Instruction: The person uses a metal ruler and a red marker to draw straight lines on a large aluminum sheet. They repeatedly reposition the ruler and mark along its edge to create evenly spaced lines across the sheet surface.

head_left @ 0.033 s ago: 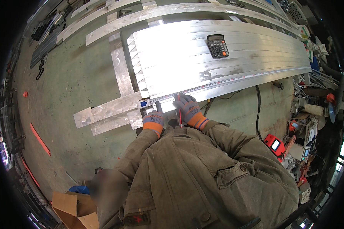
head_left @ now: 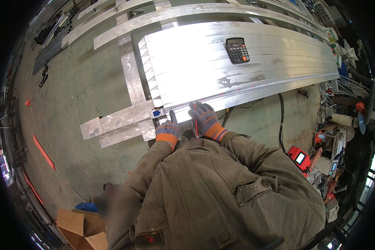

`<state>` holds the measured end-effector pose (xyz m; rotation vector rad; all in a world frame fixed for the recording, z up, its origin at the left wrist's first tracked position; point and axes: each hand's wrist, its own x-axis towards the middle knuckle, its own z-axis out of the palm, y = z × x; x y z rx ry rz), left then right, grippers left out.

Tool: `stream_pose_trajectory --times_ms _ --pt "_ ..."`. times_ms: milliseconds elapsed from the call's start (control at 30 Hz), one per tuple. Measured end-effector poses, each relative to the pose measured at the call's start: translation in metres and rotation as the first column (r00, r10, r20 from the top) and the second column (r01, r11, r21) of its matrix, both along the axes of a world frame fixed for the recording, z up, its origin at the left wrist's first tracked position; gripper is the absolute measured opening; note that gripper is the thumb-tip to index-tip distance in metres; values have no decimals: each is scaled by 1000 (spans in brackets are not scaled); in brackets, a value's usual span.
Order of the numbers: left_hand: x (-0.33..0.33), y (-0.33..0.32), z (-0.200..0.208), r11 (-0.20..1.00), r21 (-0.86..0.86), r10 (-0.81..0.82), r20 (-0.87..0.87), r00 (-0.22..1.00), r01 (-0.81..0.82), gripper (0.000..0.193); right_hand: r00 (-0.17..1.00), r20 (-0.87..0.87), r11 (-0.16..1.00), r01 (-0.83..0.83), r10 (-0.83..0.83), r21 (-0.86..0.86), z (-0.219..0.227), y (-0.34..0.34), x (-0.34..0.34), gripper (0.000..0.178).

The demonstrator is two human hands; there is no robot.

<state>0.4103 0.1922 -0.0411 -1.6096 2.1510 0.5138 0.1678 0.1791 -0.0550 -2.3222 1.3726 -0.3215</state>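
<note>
A stack of silvery metal profiles (head_left: 279, 54) lies side by side in front of me. Along the nearest one runs the blade of a tape measure, drawn out far to the right; its white and blue case (head_left: 156, 113) sits at the left end. My left hand (head_left: 167, 130), in a grey and orange glove, rests at the near edge with its index finger stretched onto the blade beside the case. Just right of it, my right hand (head_left: 205, 120), gloved alike, grips a thin red pencil (head_left: 197, 127), its tip by the blade. A black calculator (head_left: 238, 51) lies on the profiles.
Flat metal bars (head_left: 131, 73) support the stack at the left, and long rails (head_left: 175, 16) cross behind it. A black cable (head_left: 281, 121) hangs at the right near a red device (head_left: 299, 158) with a screen. An opened cardboard box (head_left: 71, 223) stands at lower left.
</note>
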Motion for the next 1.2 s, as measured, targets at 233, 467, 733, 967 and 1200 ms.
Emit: stream_pose_trajectory --times_ms 233,467,733,967,1200 --pt "1 0 3 999 -34 -27 35 999 29 76 1000 13 1000 9 -9 16 -1 1 0 49" --pt "0 0 4 999 -23 -29 28 999 30 76 1000 7 1000 6 -6 -2 -6 1 -1 51" --pt "-1 -4 6 1000 12 2 26 1000 -3 77 1000 8 1000 10 -10 8 -6 1 0 50" --pt "-1 -4 4 1000 20 1 18 1000 -1 77 1000 18 1000 4 -3 -19 -7 0 0 49" --pt "1 -4 0 998 58 15 -24 1000 -14 77 1000 12 1000 15 -15 8 -7 1 0 50"
